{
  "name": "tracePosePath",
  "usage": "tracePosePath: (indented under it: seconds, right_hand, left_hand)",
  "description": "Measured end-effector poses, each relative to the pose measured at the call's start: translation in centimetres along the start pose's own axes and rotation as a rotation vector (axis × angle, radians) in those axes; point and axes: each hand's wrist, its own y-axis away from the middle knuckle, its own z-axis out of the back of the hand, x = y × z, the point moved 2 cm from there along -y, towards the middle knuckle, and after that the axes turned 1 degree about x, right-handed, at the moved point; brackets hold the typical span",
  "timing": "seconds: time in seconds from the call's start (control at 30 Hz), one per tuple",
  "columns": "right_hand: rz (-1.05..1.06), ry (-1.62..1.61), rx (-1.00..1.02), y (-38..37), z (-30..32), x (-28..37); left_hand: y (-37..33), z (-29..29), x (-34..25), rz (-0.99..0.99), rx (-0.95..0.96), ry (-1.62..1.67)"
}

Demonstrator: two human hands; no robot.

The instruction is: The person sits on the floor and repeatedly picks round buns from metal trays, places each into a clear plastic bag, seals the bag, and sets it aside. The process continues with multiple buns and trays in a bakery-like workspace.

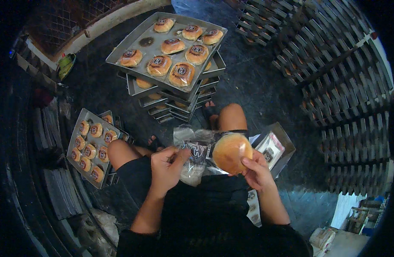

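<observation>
My right hand (257,172) grips a round golden bun (232,152) by its lower right edge, thumb on top; a sheen on the bun suggests clear film, but I cannot tell if it is wrapped. To its left, a clear plastic bag (197,150) with a dark printed patch lies over my lap. My left hand (167,166) is closed in a pinch at the bag's left edge, thumb against the fingers. Right of the bun, an open metal tin (287,150) holds a stack of printed plastic bags (270,150).
Ahead stands a crisscrossed stack of metal trays; the top tray (119,60) carries several wrapped buns (158,65). Another tray (77,165) of wrapped buns sits low at my left. Rows of stacked metal trays (334,64) line the right side. A white bucket (322,238) stands lower right.
</observation>
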Motion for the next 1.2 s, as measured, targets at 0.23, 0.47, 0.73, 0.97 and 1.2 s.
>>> tracePosePath:
  seconds: [0.23,0.47,0.73,0.97,1.2]
  right_hand:
    - [0.672,1.128,0.090,0.1,-6.1,1.2]
    - [0.996,1.550,0.067,-1.3,-10.6,-0.2]
    - [1.088,1.347,0.055,-2.8,-10.4,-2.5]
    - [1.141,1.250,0.089,-3.3,-10.3,-3.8]
    - [1.109,1.322,0.002,-3.4,-10.7,-3.8]
  left_hand:
    - [-0.1,-2.5,3.9,0.174,0.141,0.674]
    - [-0.9,-4.6,-3.7,0.008,0.201,1.219]
    - [0.3,-4.2,-3.6,0.009,0.163,1.204]
    - [0.1,-3.8,-3.4,-0.011,0.231,1.248]
    - [0.2,-3.7,-4.1,0.087,0.230,1.065]
